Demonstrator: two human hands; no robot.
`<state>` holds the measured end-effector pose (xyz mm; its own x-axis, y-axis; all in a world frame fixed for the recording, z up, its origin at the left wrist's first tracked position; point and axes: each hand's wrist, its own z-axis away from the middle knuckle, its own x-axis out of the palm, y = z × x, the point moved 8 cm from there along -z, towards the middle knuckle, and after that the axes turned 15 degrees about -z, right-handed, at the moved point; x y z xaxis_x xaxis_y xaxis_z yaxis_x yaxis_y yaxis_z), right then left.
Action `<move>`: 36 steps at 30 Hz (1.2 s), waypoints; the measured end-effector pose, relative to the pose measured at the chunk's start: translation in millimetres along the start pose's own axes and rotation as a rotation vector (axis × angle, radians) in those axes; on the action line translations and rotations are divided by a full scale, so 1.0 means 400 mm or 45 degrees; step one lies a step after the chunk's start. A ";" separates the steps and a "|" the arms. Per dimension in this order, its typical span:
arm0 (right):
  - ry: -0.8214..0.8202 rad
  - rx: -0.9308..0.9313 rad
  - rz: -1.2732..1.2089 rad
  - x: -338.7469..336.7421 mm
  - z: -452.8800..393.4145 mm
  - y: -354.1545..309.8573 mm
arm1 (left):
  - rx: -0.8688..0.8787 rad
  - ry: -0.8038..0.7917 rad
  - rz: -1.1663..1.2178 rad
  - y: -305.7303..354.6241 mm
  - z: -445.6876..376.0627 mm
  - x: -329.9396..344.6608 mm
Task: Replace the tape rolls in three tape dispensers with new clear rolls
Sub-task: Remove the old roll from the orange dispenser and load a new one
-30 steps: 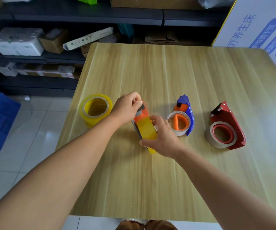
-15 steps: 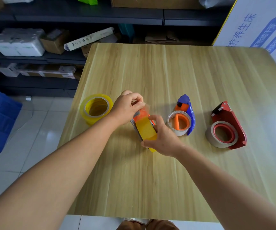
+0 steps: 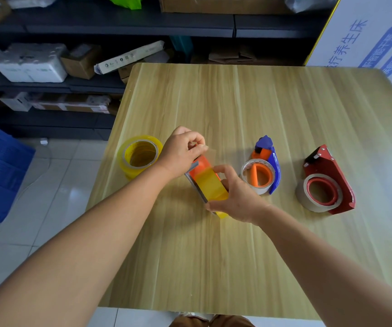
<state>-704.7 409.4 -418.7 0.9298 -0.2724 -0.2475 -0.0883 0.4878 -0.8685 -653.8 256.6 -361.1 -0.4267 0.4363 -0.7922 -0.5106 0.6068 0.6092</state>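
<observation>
Three dispensers sit on the desk (image 3: pixel 214 267), and one of them is between your hands. Your right hand (image 3: pixel 240 197) curls around the yellow-tinted roll (image 3: pixel 210 185) mounted on the orange dispenser (image 3: pixel 201 165), holding it on edge just above the wood. Your left hand (image 3: pixel 182 151) is closed in a pinch at the dispenser's far end, thumb and fingertips pressed on what looks like a clear tape end (image 3: pixel 210 153); the film is too faint to be certain. Just beyond your left wrist, a spare yellow-tinted roll (image 3: pixel 140 154) lies flat close to the desk's left edge. To the right of your right hand, almost touching your knuckles, lies the blue-and-orange dispenser (image 3: pixel 264 165) with a nearly bare core. Farther right, well apart, lies the red dispenser (image 3: pixel 327 179), its core also nearly bare. Beyond your hands the wood runs bare to the far edge; nearer you, under both forearms, it is bare to the near edge.
</observation>
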 end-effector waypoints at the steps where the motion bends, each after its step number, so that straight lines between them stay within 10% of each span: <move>1: 0.026 0.012 -0.051 -0.005 -0.001 0.004 | -0.042 0.028 0.029 -0.009 0.002 -0.005; 24: 0.478 0.144 -0.248 0.002 -0.008 0.008 | -0.091 0.194 -0.270 0.052 0.034 -0.051; 36: 0.386 0.246 -0.282 0.026 0.006 0.003 | -0.071 0.225 -0.267 0.095 0.023 -0.119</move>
<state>-694.2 408.9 -421.3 0.7692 -0.6055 -0.2042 0.1970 0.5287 -0.8257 -645.8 265.0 -300.5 -0.4287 0.1797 -0.8854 -0.6394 0.6320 0.4379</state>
